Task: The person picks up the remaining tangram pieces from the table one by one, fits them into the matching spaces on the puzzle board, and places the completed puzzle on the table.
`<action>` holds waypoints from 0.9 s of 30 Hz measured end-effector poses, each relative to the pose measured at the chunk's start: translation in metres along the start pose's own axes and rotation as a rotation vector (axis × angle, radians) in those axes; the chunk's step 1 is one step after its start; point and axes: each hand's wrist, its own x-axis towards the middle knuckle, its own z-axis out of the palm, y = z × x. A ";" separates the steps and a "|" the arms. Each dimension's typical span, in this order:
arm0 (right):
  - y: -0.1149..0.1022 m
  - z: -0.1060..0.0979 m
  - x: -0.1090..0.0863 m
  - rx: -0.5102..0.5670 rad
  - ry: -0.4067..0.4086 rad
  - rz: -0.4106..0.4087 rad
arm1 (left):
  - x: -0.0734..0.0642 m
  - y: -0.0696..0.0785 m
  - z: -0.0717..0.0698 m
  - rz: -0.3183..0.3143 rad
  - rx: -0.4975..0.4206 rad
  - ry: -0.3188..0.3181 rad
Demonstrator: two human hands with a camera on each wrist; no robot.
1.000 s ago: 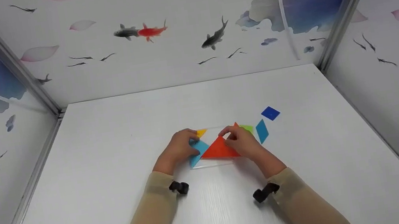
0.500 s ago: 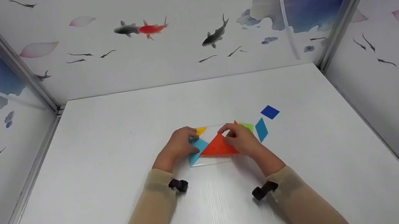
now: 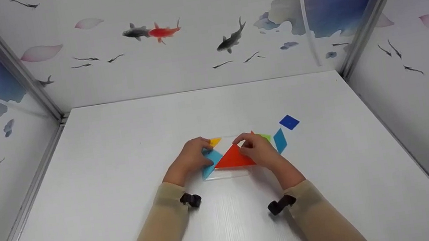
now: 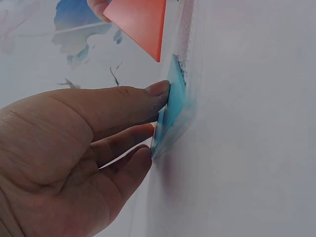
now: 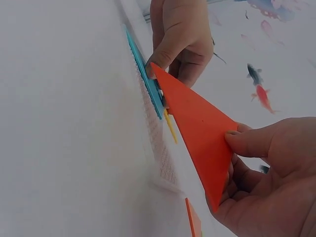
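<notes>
In the head view my right hand [image 3: 260,149] pinches a large red-orange tangram triangle [image 3: 235,158] between thumb and fingers. The right wrist view shows this triangle [image 5: 200,126] tilted and raised above a clear tray [image 3: 231,173]. My left hand [image 3: 190,158] holds the tray's left edge, its thumb on a light-blue triangle [image 3: 215,156] that lies there. In the left wrist view, the other fingertips [image 4: 143,155] touch the edge beside the light-blue piece [image 4: 173,98]. A yellow piece [image 3: 215,142] shows near the left fingers. Behind the right hand, a green piece [image 3: 266,136] is partly hidden.
Right of the tray, a blue parallelogram [image 3: 280,141] and a dark-blue square [image 3: 289,122] lie on the white table [image 3: 117,152]. Another orange piece [image 5: 193,217] stands low in the right wrist view. White printed panels [image 3: 189,64] enclose the table's back and sides.
Both hands and the pieces keep nearly the same places. The head view shifts only slightly.
</notes>
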 end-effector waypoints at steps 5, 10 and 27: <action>-0.001 0.002 0.003 0.009 -0.019 0.023 | 0.001 -0.002 0.001 -0.014 -0.015 0.004; 0.002 0.003 0.008 0.011 -0.023 0.029 | 0.002 -0.003 0.001 -0.006 -0.014 0.006; 0.001 0.004 0.006 0.018 -0.011 0.025 | 0.000 -0.002 -0.001 0.020 -0.019 0.006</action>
